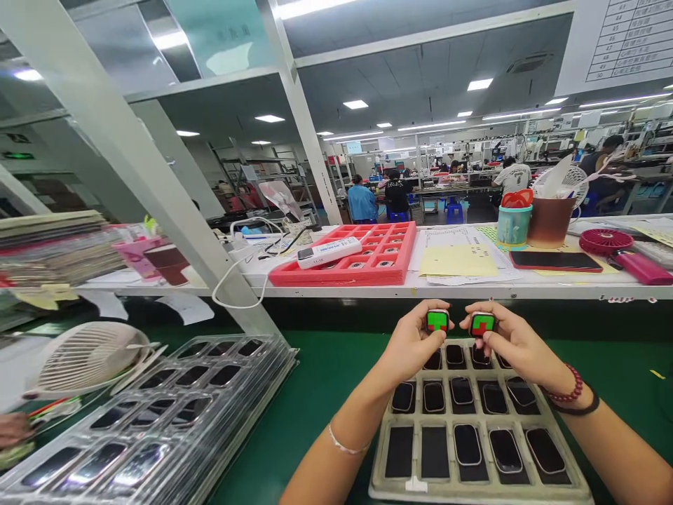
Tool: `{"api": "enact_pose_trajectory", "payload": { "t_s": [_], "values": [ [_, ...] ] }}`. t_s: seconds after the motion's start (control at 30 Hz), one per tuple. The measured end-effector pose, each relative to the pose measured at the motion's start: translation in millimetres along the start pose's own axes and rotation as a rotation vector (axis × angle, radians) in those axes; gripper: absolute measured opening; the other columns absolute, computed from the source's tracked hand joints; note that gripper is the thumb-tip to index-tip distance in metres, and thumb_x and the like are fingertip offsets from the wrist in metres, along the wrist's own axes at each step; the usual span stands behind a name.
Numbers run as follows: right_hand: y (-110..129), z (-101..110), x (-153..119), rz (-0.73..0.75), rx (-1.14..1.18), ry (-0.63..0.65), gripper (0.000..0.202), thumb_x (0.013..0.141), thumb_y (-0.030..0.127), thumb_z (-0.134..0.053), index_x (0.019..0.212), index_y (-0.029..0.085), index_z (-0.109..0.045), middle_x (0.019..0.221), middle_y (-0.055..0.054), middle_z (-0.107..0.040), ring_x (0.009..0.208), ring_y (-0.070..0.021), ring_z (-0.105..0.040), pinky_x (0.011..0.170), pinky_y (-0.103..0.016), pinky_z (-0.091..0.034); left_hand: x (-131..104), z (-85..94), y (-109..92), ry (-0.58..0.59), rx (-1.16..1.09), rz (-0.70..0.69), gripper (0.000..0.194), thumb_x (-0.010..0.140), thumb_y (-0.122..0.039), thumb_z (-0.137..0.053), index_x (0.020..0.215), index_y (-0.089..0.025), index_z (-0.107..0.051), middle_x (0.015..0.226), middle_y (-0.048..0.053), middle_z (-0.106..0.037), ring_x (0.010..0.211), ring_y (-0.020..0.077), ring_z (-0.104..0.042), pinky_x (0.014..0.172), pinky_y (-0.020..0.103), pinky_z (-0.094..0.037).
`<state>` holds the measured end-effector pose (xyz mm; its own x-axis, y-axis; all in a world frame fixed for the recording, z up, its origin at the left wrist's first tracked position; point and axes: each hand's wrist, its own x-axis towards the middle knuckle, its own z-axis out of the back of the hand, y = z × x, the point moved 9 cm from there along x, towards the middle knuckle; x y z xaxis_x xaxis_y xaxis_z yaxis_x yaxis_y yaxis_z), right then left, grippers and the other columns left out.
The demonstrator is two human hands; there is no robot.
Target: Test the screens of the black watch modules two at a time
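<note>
My left hand (415, 341) grips a small square watch (437, 320) between thumb and fingers; its lit screen shows green and red. A similar watch (482, 324), also lit green and red, is pinched in my right hand (510, 340). The two watches are held apart, side by side, above the back edge of a beige tray (418, 419). Rows of dark-screened watches (467, 445) lie in the tray's compartments. Two front-left compartments show only dark bottoms. My fingers partly cover the back row.
Stacked clear trays (231, 414) of dark screens stand at left, beside a white fan (89, 358). On the shelf are a red tray (392, 256), papers (457, 261), a phone (556, 261) and cups (549, 221). A slanted post (173, 189) crosses the left side.
</note>
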<state>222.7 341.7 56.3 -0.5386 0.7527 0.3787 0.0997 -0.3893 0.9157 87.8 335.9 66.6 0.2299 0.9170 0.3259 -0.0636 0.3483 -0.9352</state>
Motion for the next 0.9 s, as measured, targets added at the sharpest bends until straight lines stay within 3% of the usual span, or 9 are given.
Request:
{"api": "enact_pose_trajectory", "payload": {
  "t_s": [0.33, 0.53, 0.73, 0.9],
  "values": [
    [7.2, -0.1, 0.6, 0.066, -0.119, -0.044, 0.027, 0.084, 0.015, -0.052, 0.110, 0.018, -0.050, 0.091, -0.005, -0.060, 0.081, -0.0158, -0.055, 0.068, -0.025, -0.045, -1.3, -8.7, 6.1, 0.044, 0.003, 0.011, 0.038, 0.074, -0.010, -0.055, 0.112, -0.015, -0.053, 0.090, 0.006, -0.060, 0.081, 0.0146, -0.056, 0.068, 0.023, -0.043],
    [11.1, -2.1, 0.1, 0.073, -0.116, -0.016, 0.024, 0.084, 0.015, -0.052, 0.108, 0.017, -0.050, 0.088, -0.004, -0.059, 0.078, -0.0155, -0.054, 0.066, -0.025, -0.044, -1.5, -12.2, 4.7, 0.092, -0.082, 0.030, 0.048, 0.078, -0.010, -0.050, 0.125, -0.016, -0.047, 0.099, 0.008, -0.059, 0.087, 0.0159, -0.056, 0.075, 0.026, -0.046],
    [2.8, 0.3, -1.7, -0.026, -0.025, 0.006, 0.023, 0.089, 0.019, -0.044, 0.111, 0.018, -0.049, 0.092, -0.006, -0.058, 0.061, -0.0110, -0.048, 0.054, -0.023, -0.044, -2.6, -10.7, 0.2, 0.078, -0.097, 0.050, 0.049, 0.078, -0.009, -0.049, 0.126, -0.016, -0.048, 0.101, 0.009, -0.061, 0.093, 0.0187, -0.057, 0.079, 0.029, -0.046],
    [9.1, -1.6, -2.0, 0.010, -0.046, 0.013, 0.036, 0.081, 0.013, -0.049, 0.115, 0.019, -0.047, 0.099, -0.006, -0.058, 0.069, -0.0129, -0.051, 0.057, -0.023, -0.044, -2.3, -11.0, 2.1, 0.091, -0.080, 0.033, 0.053, 0.075, -0.006, -0.051, 0.127, -0.016, -0.046, 0.103, 0.009, -0.060, 0.096, 0.0176, -0.056, 0.080, 0.026, -0.045]
  ]
}}
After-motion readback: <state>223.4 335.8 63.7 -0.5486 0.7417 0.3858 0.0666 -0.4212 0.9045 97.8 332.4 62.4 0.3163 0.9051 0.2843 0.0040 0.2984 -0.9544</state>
